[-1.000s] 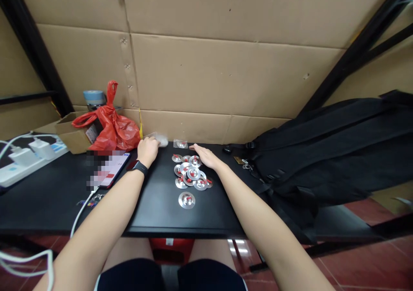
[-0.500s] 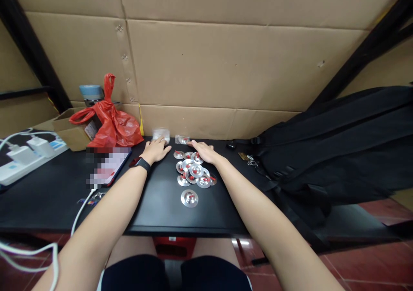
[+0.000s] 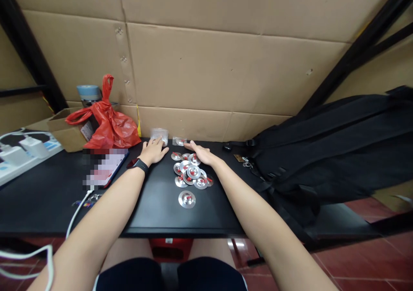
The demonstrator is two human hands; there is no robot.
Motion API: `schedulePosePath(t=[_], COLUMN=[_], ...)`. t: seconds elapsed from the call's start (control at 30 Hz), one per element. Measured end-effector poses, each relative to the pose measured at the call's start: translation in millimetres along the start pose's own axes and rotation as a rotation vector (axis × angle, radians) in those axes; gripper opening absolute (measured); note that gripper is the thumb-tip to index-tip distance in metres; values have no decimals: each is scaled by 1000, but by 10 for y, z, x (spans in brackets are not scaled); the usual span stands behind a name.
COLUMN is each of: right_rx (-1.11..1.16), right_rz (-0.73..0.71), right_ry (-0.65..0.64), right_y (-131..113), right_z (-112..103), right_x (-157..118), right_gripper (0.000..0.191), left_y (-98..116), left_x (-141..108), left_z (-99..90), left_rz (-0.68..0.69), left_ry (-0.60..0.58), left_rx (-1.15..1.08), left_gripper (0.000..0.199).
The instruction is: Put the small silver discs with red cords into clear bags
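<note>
My left hand [image 3: 153,152], splayed, gripless, rests on a packet [image 3: 160,133], seemingly steadying it; my right hand [image 3: 203,154], extended, empty, flanks discs [image 3: 193,172].

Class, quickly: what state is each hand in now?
Left hand: open, touching the clear bag.
Right hand: open, at the small packet; contact unclear.

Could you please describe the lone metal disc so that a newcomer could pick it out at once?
On the black table, a cluster of silver discs lies beside the right hand. Nearest the table's front edge is the lone metal disc, set apart because no other disc touches it.
</note>
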State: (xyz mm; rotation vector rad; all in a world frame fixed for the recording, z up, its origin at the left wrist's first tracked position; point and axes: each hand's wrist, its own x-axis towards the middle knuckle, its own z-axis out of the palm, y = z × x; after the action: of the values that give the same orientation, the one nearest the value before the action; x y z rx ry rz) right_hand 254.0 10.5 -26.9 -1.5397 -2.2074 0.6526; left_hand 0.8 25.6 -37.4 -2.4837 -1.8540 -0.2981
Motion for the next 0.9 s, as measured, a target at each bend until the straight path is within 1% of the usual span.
schedulePosePath(t=[0.07,0.2,0.27,0.43,0.57,0.7,0.8,0.9], right_rx=[12,-5,-20,-72,-140,-212,-248,-285], right_rz=[6,-10,-12,7,37,96,127,134], right_ry=[-25,-2,-12,-37,15,87,106,117], right_y=[-7,9,13,-13,26,157,227,222], right_z=[14,37,42,33,-22,-101,-134,-128], right_x=[19,49,52,44,20,-46,-106,-139], right_gripper=[74,70,71,72,70,70,68,64], left_y=[3,-1,-2,11,18,17,24,43], left_x=[-7,-13,-16,-37,-63,-68,-57,-52], left_z=[7,29,34,13,-3,-6,-25,-59], left_rz=[-5,-15,-15,-17,-25,-34,-37,-27], left_ry=[24,82,105,130,153,185,241,294], left_rx=[5,22,31,58,79,89,71,33], left_gripper=[51,47,45,45,47,48,46,41])
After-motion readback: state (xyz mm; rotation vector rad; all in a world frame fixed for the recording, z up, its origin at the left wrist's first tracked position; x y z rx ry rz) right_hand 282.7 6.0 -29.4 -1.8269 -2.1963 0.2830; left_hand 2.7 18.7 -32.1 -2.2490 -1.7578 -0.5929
